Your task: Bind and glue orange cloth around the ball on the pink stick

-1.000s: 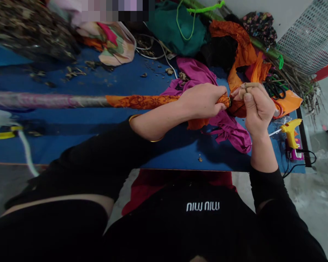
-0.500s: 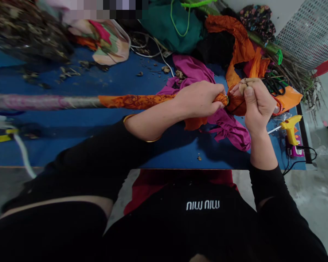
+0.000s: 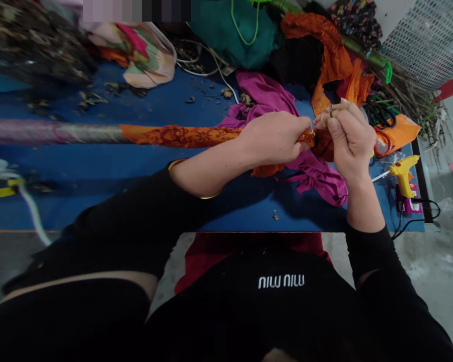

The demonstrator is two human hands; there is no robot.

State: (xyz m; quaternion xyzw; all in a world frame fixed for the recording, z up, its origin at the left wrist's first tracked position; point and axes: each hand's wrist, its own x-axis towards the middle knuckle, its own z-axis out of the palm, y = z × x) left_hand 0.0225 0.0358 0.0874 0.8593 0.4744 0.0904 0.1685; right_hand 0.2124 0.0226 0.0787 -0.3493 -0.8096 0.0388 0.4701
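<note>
A long pole (image 3: pixel 98 133) lies sideways over the table, its right part wrapped in dark-patterned orange cloth (image 3: pixel 181 137). My left hand (image 3: pixel 274 138) is closed round the wrapped pole near its right end. Just beyond its fingers a narrow dark band crosses the orange cloth. Close by on the right, my right hand (image 3: pixel 353 141) is pinched shut on a small tan piece (image 3: pixel 326 118), rounded with a stick-like part; its exact kind is unclear. Orange cloth bunches between the hands, partly hidden by my fingers. Magenta cloth (image 3: pixel 320 181) lies beneath both hands.
A yellow glue gun (image 3: pixel 403 173) with a black cord lies at the right table edge, near black-handled scissors (image 3: pixel 381 114) and red-rimmed tape (image 3: pixel 383 142). Behind are a teal bag (image 3: pixel 230 35), orange strips (image 3: pixel 328 45), twigs and dried leaves (image 3: pixel 33 40).
The pole's left part has risen slightly in view. My right hand has shifted a little up and left; my left hand keeps its hold. The view itself has moved slightly.
</note>
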